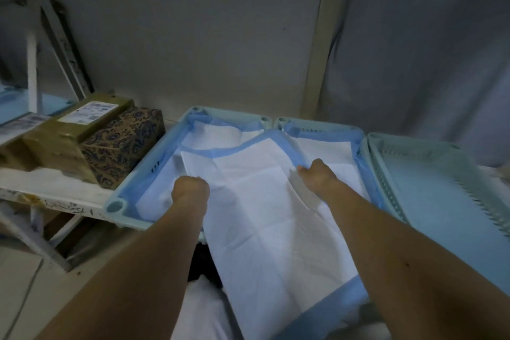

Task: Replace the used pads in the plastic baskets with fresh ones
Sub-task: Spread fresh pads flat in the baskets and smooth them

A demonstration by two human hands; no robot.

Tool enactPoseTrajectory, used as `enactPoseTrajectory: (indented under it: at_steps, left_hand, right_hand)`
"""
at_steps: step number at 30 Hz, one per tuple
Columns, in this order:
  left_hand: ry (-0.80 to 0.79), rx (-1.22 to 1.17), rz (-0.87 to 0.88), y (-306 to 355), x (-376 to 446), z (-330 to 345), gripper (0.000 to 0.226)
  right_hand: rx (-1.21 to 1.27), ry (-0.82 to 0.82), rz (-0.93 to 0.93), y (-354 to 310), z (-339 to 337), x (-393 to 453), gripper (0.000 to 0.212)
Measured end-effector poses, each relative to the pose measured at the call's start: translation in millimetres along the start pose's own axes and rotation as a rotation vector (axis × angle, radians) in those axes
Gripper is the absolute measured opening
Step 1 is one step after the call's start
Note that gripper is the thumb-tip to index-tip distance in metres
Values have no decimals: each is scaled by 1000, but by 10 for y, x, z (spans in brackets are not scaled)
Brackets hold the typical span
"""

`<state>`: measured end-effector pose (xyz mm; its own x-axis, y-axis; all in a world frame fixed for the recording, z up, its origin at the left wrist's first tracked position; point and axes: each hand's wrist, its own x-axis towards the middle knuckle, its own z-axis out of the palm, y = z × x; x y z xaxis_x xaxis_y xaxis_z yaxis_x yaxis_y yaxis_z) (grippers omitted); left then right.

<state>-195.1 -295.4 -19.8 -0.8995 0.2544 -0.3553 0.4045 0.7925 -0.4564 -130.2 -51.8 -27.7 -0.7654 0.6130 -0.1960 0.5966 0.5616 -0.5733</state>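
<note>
Dim shelf, frame centre: left hand and right hand each grip fresh pad, straddling two baskets; risks bunching, overhang.

boxes crowd left basket, right basket open

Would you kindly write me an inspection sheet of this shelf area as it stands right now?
Surface: white shelf, paint worn at its front edge.
Job's things: three plastic baskets side by side; left basket and middle basket lined with pads, right basket bare. White pad with blue border draped over the front.
Clutter: patterned box and brown parcels left of the baskets.
Grippers: left hand and right hand both grip the white pad.
Cables: nothing seen.
Surroundings: grey wall, grey curtain on the right.
</note>
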Motion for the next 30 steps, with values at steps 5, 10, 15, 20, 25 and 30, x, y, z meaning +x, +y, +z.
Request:
enactPoseTrajectory:
  at_steps: [5,10,15,20,25,30]
  left_hand:
    - [74,-25,29,-6,43,123,69]
    - [42,-31,-26,-10,46,144,64]
    - [44,-151,-71,-49,72,225,68]
    - [1,-186,-47,-140,80,286,47]
    - [-82,-200,36,-127,29,275,42]
    - [24,-468,-153,-158,34,296,42]
  right_hand:
    - [56,-33,-14,-49,27,256,53]
    - [52,45,51,-114,6,402,32]
    - [301,213,-72,-98,49,505,11]
    - [121,104,-35,-164,75,518,46]
    - [141,-71,-2,-259,51,455,46]
    - [439,-172,51,-162,42,499,31]
